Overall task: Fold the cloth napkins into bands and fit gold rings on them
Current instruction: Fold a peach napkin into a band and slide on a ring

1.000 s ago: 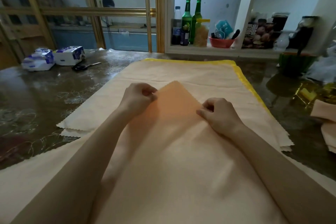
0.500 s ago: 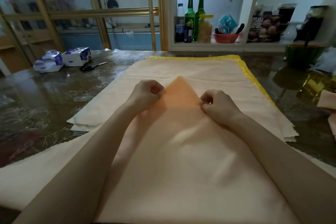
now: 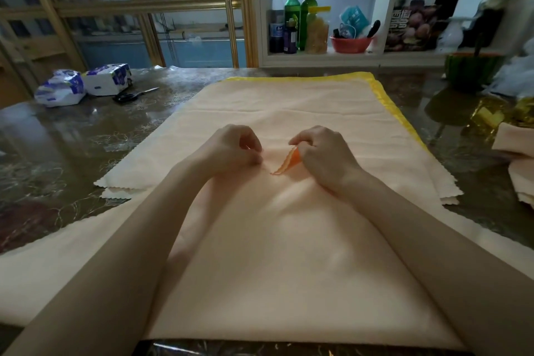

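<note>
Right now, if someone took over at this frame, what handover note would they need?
Left hand: curled, pinching the napkin beside its far tip.
Right hand: pinching that tip, turned up.
The napkin lies atop the napkin stack on the table; folded napkins sit at the right edge.
Done: first corner fold begun.
To do: finish the band and fit a ring; no ring is clearly visible.

Folded napkins (image 3: 517, 150) cut at right edge, left hand (image 3: 228, 150) blurred — grip unclear, napkin (image 3: 289, 254) corner hidden in right hand (image 3: 323, 153)
</note>
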Demonstrator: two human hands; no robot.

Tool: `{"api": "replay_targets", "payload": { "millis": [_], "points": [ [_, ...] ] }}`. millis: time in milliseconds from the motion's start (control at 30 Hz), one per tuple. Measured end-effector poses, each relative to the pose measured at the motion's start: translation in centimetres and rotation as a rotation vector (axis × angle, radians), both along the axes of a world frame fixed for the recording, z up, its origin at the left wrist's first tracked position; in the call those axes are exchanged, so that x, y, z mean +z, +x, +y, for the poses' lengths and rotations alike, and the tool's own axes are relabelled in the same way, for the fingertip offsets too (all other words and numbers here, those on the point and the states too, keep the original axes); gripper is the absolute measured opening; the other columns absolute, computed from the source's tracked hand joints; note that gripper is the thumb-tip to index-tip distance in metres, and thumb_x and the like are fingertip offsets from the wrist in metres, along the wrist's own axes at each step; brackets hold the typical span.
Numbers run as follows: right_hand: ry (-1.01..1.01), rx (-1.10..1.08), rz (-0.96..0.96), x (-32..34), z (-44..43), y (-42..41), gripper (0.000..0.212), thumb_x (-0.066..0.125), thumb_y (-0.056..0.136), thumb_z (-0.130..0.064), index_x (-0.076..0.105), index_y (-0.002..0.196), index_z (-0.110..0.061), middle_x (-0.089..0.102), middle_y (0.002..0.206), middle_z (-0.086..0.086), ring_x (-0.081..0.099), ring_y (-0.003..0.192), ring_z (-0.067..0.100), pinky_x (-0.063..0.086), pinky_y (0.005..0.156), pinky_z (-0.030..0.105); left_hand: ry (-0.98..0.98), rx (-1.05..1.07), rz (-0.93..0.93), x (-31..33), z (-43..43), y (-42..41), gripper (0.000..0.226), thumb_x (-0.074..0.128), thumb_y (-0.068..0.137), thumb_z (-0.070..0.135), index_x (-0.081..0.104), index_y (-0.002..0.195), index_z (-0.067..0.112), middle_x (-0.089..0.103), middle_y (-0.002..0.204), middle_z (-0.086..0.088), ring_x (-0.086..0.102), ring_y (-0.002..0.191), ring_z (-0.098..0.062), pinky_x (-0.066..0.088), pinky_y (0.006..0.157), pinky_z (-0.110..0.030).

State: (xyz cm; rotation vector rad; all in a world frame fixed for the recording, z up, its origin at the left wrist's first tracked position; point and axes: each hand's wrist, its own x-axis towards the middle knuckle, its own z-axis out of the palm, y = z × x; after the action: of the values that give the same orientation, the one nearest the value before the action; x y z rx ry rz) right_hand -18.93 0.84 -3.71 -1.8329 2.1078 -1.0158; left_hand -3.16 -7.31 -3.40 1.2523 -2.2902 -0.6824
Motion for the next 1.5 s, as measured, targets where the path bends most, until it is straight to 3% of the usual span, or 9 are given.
{"api": "replay_targets", "payload": {
  "millis": [100,267,467,633,833,1033,1167,1300,1500],
  "points": [
    [0.006,0.034,-0.054,-0.1,0.0,1.0,0.029,0.045,0.092,-0.023,0.07,0.094,-0.008,0.068,0.101,0.008,0.057,0.099,0.026,0.04,0.096,0.042,-0.026,-0.015,0.031,0.0,0.1,-0.1,0.021,0.071,0.078,0.008,0.062,0.092,0.019,0.056,0.082,0.006,0.053,0.084,-0.013,0.041,0.067,-0.014],
    [0.072,0.007,0.143,-0.9,-0.8,0.0,0.032,0.059,0.089,-0.03,0.056,0.118,-0.018,0.062,0.117,0.003,0.052,0.113,0.022,0.035,0.099,0.036,-0.127,0.017,0.026,-0.1,-0.2,-0.3,0.02,0.063,0.083,0.003,0.068,0.097,0.016,0.057,0.08,0.005,0.052,0.08,-0.012,0.036,0.059,-0.002],
    [0.011,0.009,0.302,-0.8,-1.0,0.0,0.019,0.053,0.089,-0.021,0.062,0.106,-0.018,0.058,0.111,0.004,0.05,0.109,0.023,0.031,0.093,0.035,-0.165,0.016,0.017,0.0,0.5,-0.6,0.015,0.06,0.081,0.005,0.066,0.079,0.018,0.06,0.075,0.007,0.055,0.076,-0.013,0.044,0.065,-0.016],
    [-0.111,0.054,0.428,-1.0,-0.7,0.5,0.016,0.053,0.085,-0.01,0.061,0.098,-0.014,0.054,0.105,0.006,0.048,0.105,0.025,0.03,0.088,0.033,-0.134,-0.017,-0.004,0.0,0.4,-0.7,0.019,0.065,0.086,0.03,0.069,0.081,0.012,0.064,0.078,0.0,0.054,0.075,-0.013,0.041,0.068,-0.025],
    [-0.03,0.177,0.454,-0.9,-0.3,0.4,0.021,0.05,0.083,-0.006,0.062,0.097,-0.016,0.054,0.109,0.004,0.046,0.109,0.023,0.026,0.088,0.031,-0.07,-0.04,-0.069,0.0,0.6,-0.5,0.011,0.074,0.078,0.021,0.066,0.085,0.02,0.062,0.082,0.002,0.055,0.079,-0.011,0.042,0.067,-0.012],
    [-0.008,0.117,0.118,-0.9,0.0,0.4,0.018,0.05,0.086,-0.015,0.067,0.091,-0.016,0.059,0.093,-0.002,0.054,0.098,0.019,0.04,0.094,0.036,-0.016,-0.082,-0.122,0.4,1.0,-0.5,0.021,0.069,0.083,0.023,0.07,0.103,0.017,0.065,0.089,-0.002,0.059,0.087,-0.017,0.044,0.067,-0.017],
    [0.076,0.092,0.175,-0.5,0.1,-0.1,0.028,0.054,0.089,-0.023,0.06,0.116,-0.02,0.063,0.111,-0.001,0.053,0.109,0.019,0.038,0.1,0.038,-0.027,-0.085,-0.123,0.5,1.3,-0.6,0.008,0.069,0.084,0.018,0.069,0.091,0.018,0.067,0.095,-0.007,0.061,0.092,-0.022,0.048,0.079,-0.028],
    [0.096,0.075,0.255,-0.1,0.5,-0.3,0.022,0.054,0.088,-0.024,0.066,0.106,-0.023,0.059,0.114,0.001,0.051,0.11,0.02,0.035,0.097,0.036,-0.126,-0.057,-0.121,0.1,1.4,-0.9,0.004,0.067,0.084,0.015,0.064,0.083,0.017,0.06,0.081,0.004,0.056,0.081,-0.015,0.045,0.07,-0.021],
    [-0.011,0.085,0.352,-0.1,1.1,0.5,0.017,0.054,0.083,-0.014,0.061,0.098,-0.017,0.051,0.095,-0.001,0.051,0.102,0.022,0.031,0.092,0.033,-0.145,-0.068,-0.109,0.8,1.9,-0.7,0.002,0.066,0.083,0.018,0.066,0.083,0.016,0.063,0.082,0.002,0.057,0.081,-0.015,0.047,0.077,-0.028]
  ]
}}
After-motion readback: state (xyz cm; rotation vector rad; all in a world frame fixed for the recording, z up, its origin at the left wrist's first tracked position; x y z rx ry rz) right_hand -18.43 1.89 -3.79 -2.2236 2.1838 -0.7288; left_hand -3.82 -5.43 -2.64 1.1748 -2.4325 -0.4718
